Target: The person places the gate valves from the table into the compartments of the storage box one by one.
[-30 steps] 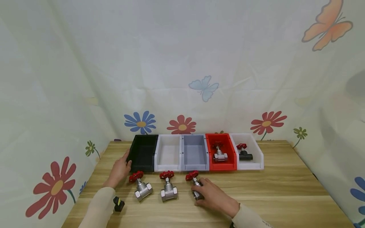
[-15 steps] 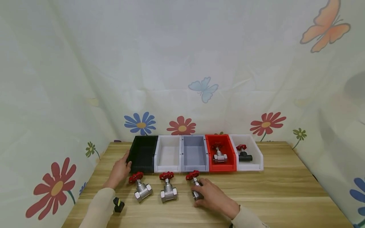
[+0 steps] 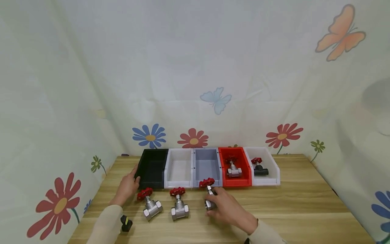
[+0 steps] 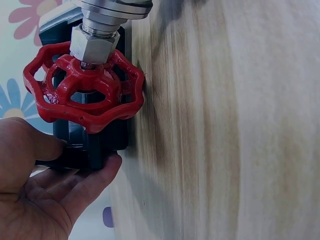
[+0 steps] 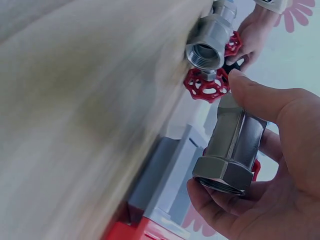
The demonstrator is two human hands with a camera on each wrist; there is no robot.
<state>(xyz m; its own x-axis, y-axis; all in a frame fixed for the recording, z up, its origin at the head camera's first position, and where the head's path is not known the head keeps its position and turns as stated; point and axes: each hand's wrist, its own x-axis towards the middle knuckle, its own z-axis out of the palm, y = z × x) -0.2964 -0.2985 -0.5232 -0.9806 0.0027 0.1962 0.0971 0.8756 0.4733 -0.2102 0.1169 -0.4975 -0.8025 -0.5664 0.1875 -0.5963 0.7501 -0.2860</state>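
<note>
My right hand (image 3: 228, 207) grips the metal body of a gate valve (image 5: 232, 145) with a red handwheel, thumb on one side and fingers on the other. In the head view its handwheel (image 3: 207, 182) overlaps the front edge of the grey bin (image 3: 208, 166). My left hand (image 3: 126, 187) holds the left wall of the black bin (image 3: 152, 168), thumb at the rim and fingers outside, as the left wrist view shows. Two more gate valves, the left one (image 3: 153, 209) tilted and the middle one (image 3: 179, 209) straighter, lie on the wooden table before the bins.
A white bin (image 3: 179, 166) sits between the black and grey bins. The red bin (image 3: 237, 183) contains a metal valve (image 3: 234, 171); the right white bin (image 3: 268, 182) contains a black valve (image 3: 260, 170) with a red handwheel. A small black object (image 3: 126, 223) is near my left sleeve.
My right hand has raised the gate valve slightly, toward the grey bin. My left hand stays on the black bin. The head view has tilted up a little.
</note>
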